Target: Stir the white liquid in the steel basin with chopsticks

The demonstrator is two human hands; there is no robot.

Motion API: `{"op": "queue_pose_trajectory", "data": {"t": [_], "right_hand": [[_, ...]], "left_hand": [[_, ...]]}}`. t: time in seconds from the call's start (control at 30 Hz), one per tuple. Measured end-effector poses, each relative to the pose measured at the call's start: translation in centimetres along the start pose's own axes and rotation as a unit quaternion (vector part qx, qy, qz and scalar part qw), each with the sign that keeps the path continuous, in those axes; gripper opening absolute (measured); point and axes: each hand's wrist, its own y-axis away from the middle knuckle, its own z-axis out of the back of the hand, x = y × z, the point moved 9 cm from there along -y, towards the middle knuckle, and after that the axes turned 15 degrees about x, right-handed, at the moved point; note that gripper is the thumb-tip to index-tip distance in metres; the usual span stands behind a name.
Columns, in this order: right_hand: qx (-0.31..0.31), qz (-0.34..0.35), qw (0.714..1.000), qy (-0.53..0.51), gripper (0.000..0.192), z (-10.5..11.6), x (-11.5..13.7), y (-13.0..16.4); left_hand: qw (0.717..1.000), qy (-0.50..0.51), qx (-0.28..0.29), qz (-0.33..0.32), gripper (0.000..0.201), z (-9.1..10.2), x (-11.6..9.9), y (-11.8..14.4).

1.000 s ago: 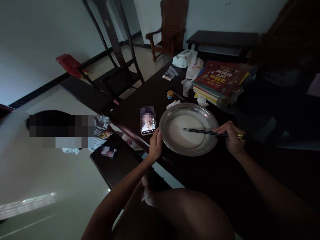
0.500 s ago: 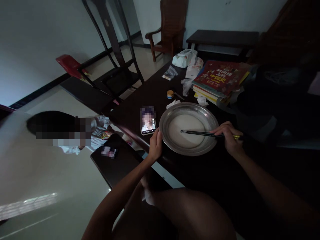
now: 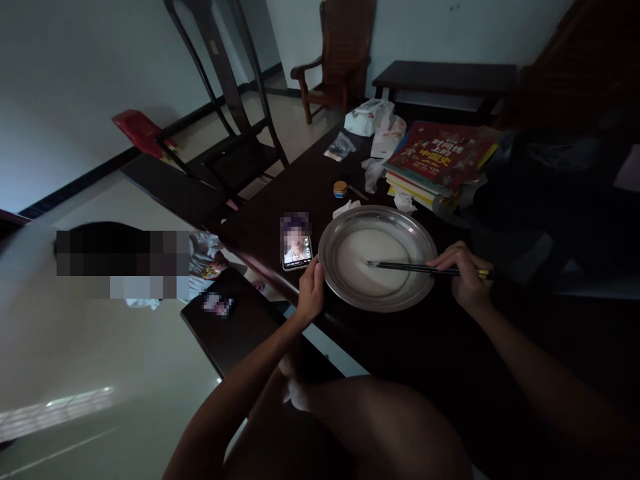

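Note:
A wide metal basin stands on the dark table, with a milky white liquid or batter in its bottom. My left hand grips the basin's left rim, its thumb side against the metal. In my closed right hand, at the basin's right side, are dark chopsticks with yellowish ends. They lie nearly level across the basin, their tips at the white mixture near its middle. Just left of the basin, a lit phone shows a person on its screen.
Behind the basin are a stack of books, crumpled tissue, a small jar and plastic bags. A person is at the left beside a dark bench. A wooden armchair stands farther back.
My right hand has shifted slightly right, drawing the chopsticks' tips a little to the right in the basin. My left hand stays on the rim. The person at left has moved slightly.

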Motion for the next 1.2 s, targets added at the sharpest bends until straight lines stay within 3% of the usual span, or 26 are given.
{"op": "queue_pose_trajectory", "data": {"t": [0.1, 0.27, 0.43, 0.57, 0.7, 0.87, 1.03, 1.2], "right_hand": [[0.032, -0.020, 0.999, 0.020, 0.041, -0.5, -0.2, -0.2], [-0.013, -0.013, 1.000, 0.016, 0.045, 0.3, -0.3, 0.0], [0.032, -0.012, 0.999, 0.017, 0.040, -0.5, -0.5, -0.1], [-0.017, -0.009, 1.000, -0.003, 0.045, 0.4, -0.7, 0.1], [0.010, -0.018, 1.000, 0.002, 0.043, -0.1, -0.9, -0.1], [-0.032, -0.006, 0.999, -0.016, 0.045, 0.6, -0.9, 0.0], [0.010, -0.005, 1.000, -0.015, 0.041, -0.2, -0.8, -0.2], [-0.009, 0.010, 0.999, -0.047, 0.045, 0.2, -0.6, -0.1]], "left_hand": [[1.000, -0.001, -0.001, 0.002, 0.061, 0.0, 0.1, 0.0], [1.000, 0.000, 0.001, -0.002, 0.062, -0.1, 0.1, -0.1], [1.000, -0.006, -0.002, 0.000, 0.062, 0.0, 0.1, -0.1], [1.000, -0.008, 0.001, 0.000, 0.062, 0.0, 0.0, -0.1], [1.000, -0.005, -0.004, -0.001, 0.062, 0.0, 0.1, -0.2], [1.000, 0.000, -0.002, -0.002, 0.062, -0.1, 0.1, -0.2], [1.000, -0.006, -0.002, -0.008, 0.062, 0.0, -0.1, -0.1], [1.000, -0.007, -0.002, -0.002, 0.061, 0.0, 0.0, -0.1]]}}
